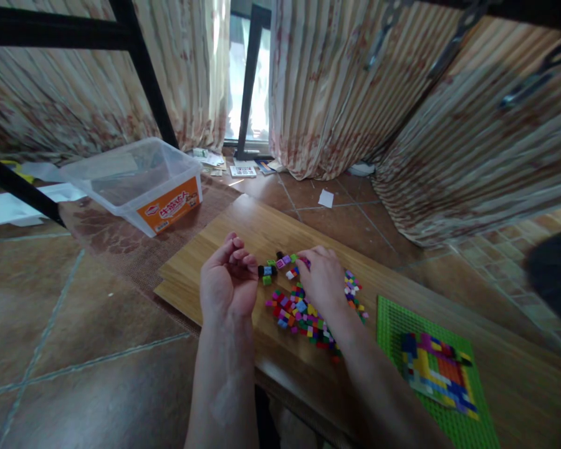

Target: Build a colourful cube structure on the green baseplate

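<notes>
My left hand (231, 277) is turned palm up over the wooden board, its fingers loosely curled and apart, with nothing visible in the palm. Just right of its fingertips lie a few small toy bricks, among them a black and blue one (266, 270) and a green one (267, 280). My right hand (321, 274) reaches down at the far edge of a loose brick pile (303, 312). Its thumb and index finger close around a small purple brick (306, 263), which they partly cover. Pink and lilac bricks (284, 261) sit beside those fingertips.
On the right of the wooden board (234, 224) lies a green baseplate (388, 318) bearing a multicoloured brick build (439, 371). A clear plastic bin (144, 181) with an orange label stands at the left on a brown mat. Black metal bars, curtains and scattered papers (326, 198) surround the board.
</notes>
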Action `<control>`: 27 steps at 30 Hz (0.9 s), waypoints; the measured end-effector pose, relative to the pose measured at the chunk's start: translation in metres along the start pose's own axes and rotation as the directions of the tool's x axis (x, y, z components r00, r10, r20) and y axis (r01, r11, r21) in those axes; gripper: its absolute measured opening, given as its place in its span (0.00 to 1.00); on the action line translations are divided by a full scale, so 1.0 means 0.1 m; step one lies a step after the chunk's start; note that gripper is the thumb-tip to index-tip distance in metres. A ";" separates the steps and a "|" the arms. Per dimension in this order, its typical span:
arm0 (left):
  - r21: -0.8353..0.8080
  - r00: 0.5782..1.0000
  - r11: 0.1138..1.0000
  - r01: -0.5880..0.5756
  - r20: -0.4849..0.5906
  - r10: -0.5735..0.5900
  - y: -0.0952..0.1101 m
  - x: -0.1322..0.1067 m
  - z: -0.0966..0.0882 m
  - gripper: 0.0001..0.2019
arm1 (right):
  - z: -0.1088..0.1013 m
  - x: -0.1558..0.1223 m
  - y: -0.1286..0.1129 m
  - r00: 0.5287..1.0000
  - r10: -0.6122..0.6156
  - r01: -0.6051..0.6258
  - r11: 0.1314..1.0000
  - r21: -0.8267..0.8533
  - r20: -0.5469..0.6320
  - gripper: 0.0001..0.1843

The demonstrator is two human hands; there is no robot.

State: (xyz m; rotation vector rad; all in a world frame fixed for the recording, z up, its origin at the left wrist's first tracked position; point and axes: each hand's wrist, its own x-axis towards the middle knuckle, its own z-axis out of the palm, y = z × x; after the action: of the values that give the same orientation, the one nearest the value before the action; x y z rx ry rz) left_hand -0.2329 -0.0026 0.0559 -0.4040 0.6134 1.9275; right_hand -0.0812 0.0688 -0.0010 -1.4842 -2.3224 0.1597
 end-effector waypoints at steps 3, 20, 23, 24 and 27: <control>0.010 1.000 1.000 -0.003 0.009 0.003 0.00 0.00 0.01 0.09 | 0.11 -0.01 -0.13 1.000 -0.023 0.023 1.000 -0.005 -0.009 0.09; -0.004 1.000 1.000 0.019 0.008 -0.019 -0.05 0.00 0.01 0.08 | -0.05 0.14 0.13 0.994 0.091 -0.089 0.995 -0.037 0.065 0.15; -0.005 1.000 1.000 0.021 0.011 -0.021 -0.05 0.00 0.01 0.08 | 0.01 0.17 0.07 0.988 0.056 -0.046 0.996 -0.071 0.144 0.15; -0.004 1.000 1.000 0.016 0.011 -0.016 -0.04 -0.01 0.01 0.08 | 0.03 0.17 0.06 0.986 0.050 -0.038 0.996 -0.078 0.157 0.14; 0.001 1.000 1.000 0.009 0.014 -0.009 -0.04 -0.01 0.02 0.08 | 0.06 0.12 0.05 0.987 0.048 -0.037 0.997 -0.074 0.154 0.11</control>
State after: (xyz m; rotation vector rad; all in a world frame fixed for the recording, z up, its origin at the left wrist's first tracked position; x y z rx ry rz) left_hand -0.2291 -0.0008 0.0568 -0.3919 0.6028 1.9195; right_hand -0.0831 0.0823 -0.0048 -1.6098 -2.4422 0.2144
